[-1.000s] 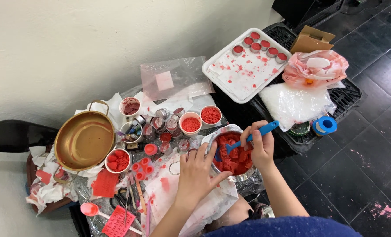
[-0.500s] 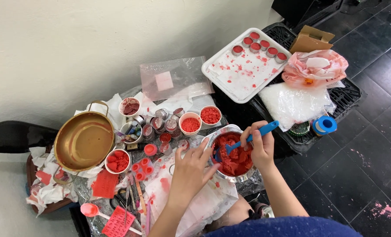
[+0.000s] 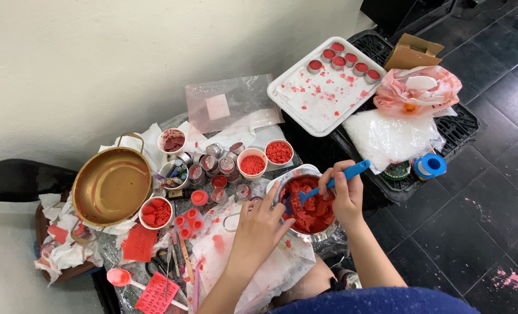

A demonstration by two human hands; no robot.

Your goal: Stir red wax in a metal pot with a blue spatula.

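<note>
1. Since 0.5 s ago, left hand (image 3: 260, 224) has slid back to the metal bowl (image 3: 305, 203) rim, fingers open, steadying it.
2. Right hand (image 3: 344, 195) closed round blue spatula (image 3: 328, 182), blade in red paste.
3. Bowl sits on stained paper, cluttered low table; white tray (image 3: 323, 93) behind, dark tile floor.

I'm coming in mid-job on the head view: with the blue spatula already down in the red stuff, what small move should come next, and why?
Probably one more scoop-and-fold stroke through the red mass. The right hand grips the blue spatula with its blade buried in it, the left hand braces the rim of the metal bowl, and the mass looks lumpy rather than smooth. Keep the bowl steadied.
</note>
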